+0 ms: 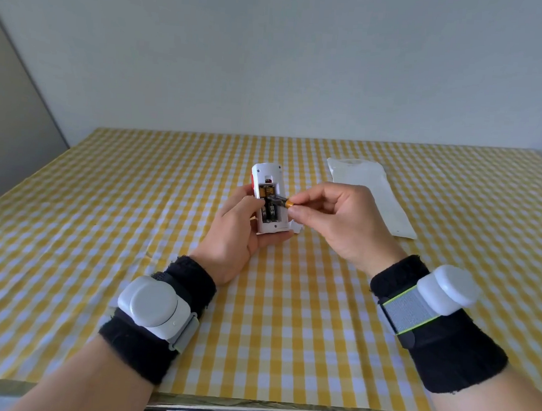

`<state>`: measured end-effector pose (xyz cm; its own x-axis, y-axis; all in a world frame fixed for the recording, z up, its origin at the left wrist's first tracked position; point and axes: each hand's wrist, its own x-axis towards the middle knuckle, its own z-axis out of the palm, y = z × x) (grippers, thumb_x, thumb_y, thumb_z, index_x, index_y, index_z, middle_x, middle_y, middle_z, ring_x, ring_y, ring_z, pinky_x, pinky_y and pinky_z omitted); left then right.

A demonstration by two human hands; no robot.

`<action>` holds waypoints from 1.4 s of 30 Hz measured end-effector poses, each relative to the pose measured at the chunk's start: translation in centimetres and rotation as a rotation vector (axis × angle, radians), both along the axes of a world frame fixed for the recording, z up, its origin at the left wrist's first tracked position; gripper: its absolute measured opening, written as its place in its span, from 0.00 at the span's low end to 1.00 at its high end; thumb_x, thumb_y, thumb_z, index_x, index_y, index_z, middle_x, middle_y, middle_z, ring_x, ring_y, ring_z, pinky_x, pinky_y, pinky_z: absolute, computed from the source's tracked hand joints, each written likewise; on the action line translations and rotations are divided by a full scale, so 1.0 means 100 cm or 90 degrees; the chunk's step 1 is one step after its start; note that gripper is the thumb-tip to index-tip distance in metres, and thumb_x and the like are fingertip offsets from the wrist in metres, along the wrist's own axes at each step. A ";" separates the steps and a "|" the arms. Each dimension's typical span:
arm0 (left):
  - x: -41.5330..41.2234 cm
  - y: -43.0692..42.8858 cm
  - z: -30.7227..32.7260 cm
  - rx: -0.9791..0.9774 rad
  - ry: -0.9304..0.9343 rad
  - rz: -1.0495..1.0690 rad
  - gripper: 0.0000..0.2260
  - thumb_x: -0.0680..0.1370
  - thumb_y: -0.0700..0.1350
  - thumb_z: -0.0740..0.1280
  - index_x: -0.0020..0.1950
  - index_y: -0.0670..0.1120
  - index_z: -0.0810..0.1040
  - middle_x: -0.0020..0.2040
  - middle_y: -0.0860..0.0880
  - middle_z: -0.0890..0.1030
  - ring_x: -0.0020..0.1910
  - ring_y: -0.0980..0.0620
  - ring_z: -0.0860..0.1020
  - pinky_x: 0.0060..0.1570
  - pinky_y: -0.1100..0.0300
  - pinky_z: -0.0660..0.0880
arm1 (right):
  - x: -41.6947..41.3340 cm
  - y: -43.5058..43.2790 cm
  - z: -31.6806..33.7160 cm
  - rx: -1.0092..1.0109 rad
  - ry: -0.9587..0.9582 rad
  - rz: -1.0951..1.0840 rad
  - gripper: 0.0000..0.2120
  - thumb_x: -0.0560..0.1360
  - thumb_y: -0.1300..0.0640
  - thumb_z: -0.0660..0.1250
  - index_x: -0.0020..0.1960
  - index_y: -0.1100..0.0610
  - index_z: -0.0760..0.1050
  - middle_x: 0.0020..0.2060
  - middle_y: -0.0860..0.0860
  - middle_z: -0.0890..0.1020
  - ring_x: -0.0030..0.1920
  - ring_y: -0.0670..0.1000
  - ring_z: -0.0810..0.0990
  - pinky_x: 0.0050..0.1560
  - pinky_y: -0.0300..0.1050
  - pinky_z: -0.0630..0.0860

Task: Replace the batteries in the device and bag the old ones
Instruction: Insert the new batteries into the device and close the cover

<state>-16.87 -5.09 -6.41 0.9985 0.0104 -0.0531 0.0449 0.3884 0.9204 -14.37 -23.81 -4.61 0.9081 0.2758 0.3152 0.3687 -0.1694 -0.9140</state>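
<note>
My left hand (234,231) cradles the white device (269,202) above the middle of the desk (102,209), back side up, fingers curled around its edges. Its battery compartment is open and I can see batteries seated inside. My right hand (342,223) pinches a battery (281,201) between thumb and forefinger, closed tight on its gold end; the dark end is tilted into the upper part of the compartment, lying crosswise over the cells there. A white bag (371,196) lies flat on the yellow checked cloth to the right, just beyond my right hand and not touching it. A small white piece (297,228) peeks out beside the device's lower right corner; I cannot tell what it is. Both wrists carry black bands with white sensor pods.
</note>
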 end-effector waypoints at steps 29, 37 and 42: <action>-0.001 -0.002 -0.003 0.063 -0.045 -0.015 0.15 0.88 0.41 0.62 0.76 0.43 0.71 0.62 0.39 0.87 0.61 0.40 0.87 0.57 0.47 0.84 | -0.015 0.024 -0.010 -0.161 -0.287 -0.128 0.04 0.71 0.62 0.79 0.41 0.55 0.85 0.36 0.45 0.85 0.36 0.45 0.84 0.40 0.35 0.81; -0.002 -0.001 -0.003 0.073 -0.064 -0.034 0.16 0.88 0.41 0.62 0.77 0.42 0.70 0.62 0.37 0.86 0.62 0.40 0.87 0.60 0.45 0.83 | -0.011 0.024 -0.013 -0.161 -0.319 -0.144 0.03 0.72 0.61 0.80 0.43 0.54 0.88 0.35 0.42 0.82 0.35 0.43 0.81 0.39 0.32 0.77; -0.003 0.000 -0.002 0.100 -0.077 -0.072 0.15 0.90 0.41 0.58 0.75 0.39 0.72 0.59 0.39 0.88 0.62 0.42 0.87 0.59 0.47 0.84 | -0.009 0.023 -0.013 -0.145 -0.337 -0.135 0.01 0.73 0.60 0.80 0.44 0.55 0.89 0.38 0.46 0.86 0.38 0.44 0.83 0.40 0.40 0.80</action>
